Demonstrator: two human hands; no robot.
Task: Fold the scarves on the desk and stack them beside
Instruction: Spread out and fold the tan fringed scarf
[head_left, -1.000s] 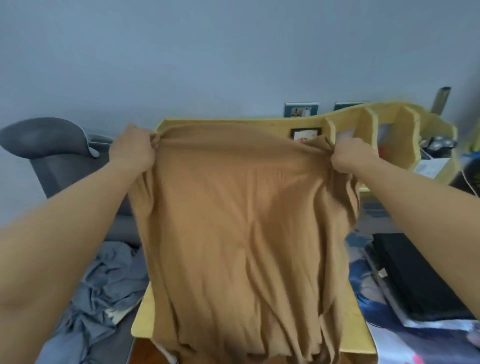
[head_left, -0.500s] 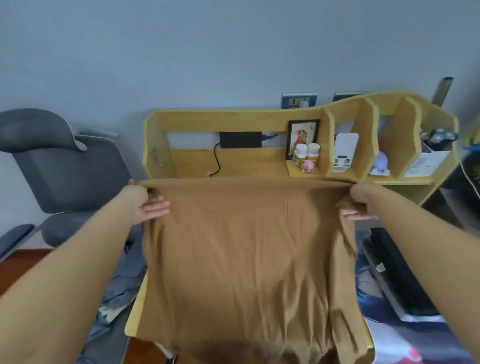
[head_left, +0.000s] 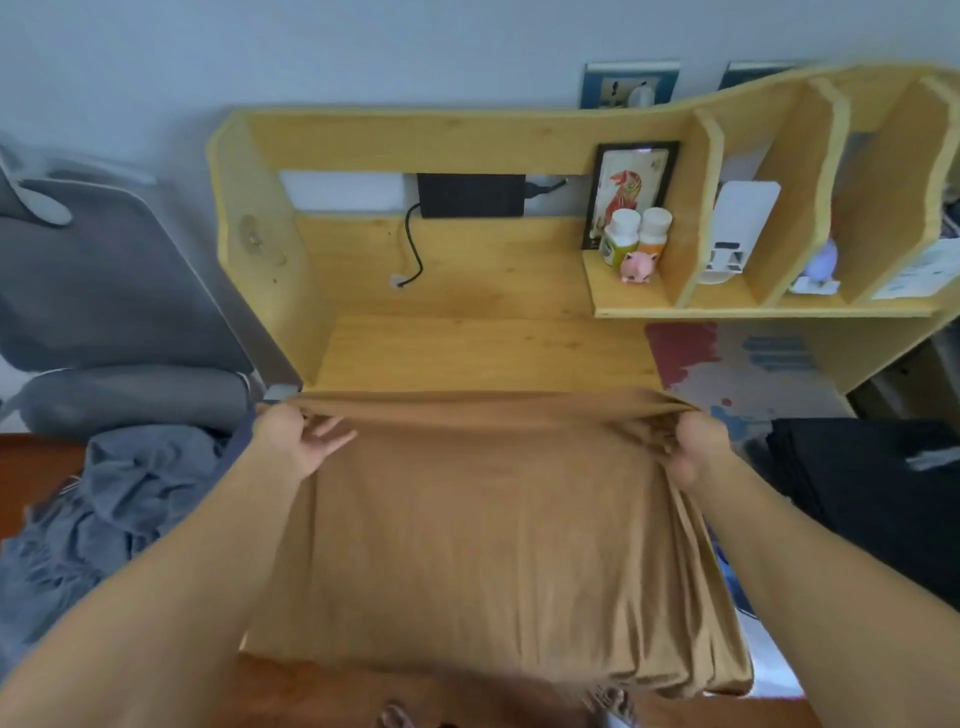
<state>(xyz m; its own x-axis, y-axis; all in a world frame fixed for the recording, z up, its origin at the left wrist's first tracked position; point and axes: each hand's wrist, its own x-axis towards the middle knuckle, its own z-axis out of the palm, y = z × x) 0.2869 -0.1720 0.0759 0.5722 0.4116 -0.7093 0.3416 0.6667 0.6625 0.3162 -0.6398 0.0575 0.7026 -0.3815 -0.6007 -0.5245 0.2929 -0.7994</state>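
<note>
The left hand (head_left: 298, 439) pinches the brown scarf (head_left: 488, 540) at its far left corner, fingers loosely spread; the right hand (head_left: 693, 447) grips the bunched far right corner. The scarf lies spread over the worktop (head_left: 488, 353), unfolded. Folding looks barely begun; stacking remains.

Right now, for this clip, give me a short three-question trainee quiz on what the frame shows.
1. True or false: both hands hold the far edge of the brown scarf.
2. Which lies to the person's left of the desk? A) crumpled grey-blue cloth B) a laptop C) a red box
3. Fill in: the pink pig figurine stands in front of two ____.

Key:
1. True: left hand, right hand.
2. A: the grey-blue cloth.
3. Bottles.
</note>
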